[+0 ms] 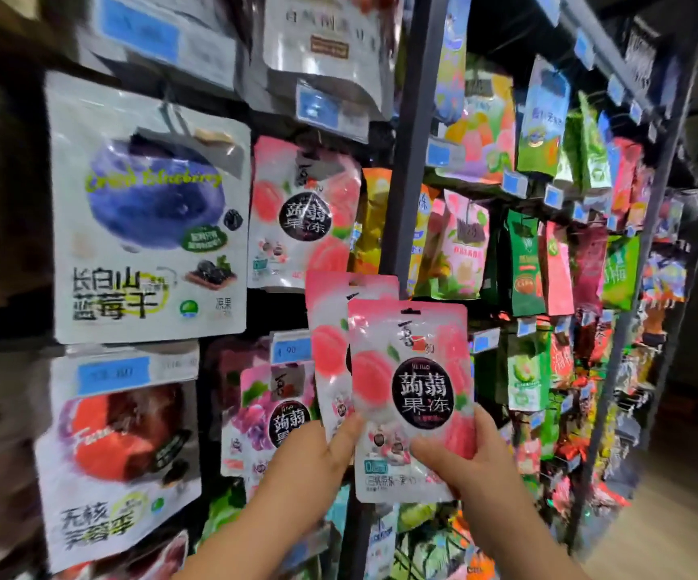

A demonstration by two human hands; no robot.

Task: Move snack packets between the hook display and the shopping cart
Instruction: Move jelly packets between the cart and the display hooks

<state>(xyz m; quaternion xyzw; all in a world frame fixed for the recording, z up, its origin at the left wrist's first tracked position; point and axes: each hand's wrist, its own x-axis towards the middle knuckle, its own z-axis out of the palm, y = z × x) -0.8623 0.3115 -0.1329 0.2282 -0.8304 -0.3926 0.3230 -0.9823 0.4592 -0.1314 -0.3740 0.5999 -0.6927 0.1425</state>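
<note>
Two pink peach-jelly snack packets are held up side by side in front of the hook display (277, 312), between chest height and the shelves. The front packet (412, 395) sits above both hands, its lower third caught between them. The right hand (472, 458) pinches its lower right corner, thumb (426, 452) laid across the printed face. The left hand (313, 458) grips at the lower left, its thumb (349, 431) pressed where the front packet overlaps the rear packet (328, 345). Whether the left fingers behind hold one packet or both cannot be told. Both packets stand upright with their long axis vertical, hang-holes at the top and printed faces toward the camera. The rear one leans a little leftward at its top and shows only its left strip. Just above them a matching peach packet (305, 211) hangs on the display, and a purple grape packet (272, 416) hangs beside the left hand. Further left are a large blueberry pouch (146, 211) and, under it, a red-fruit pouch (117, 445). A dark upright post (412, 119) rises behind the held packets, with many coloured packets hanging to its right.
</note>
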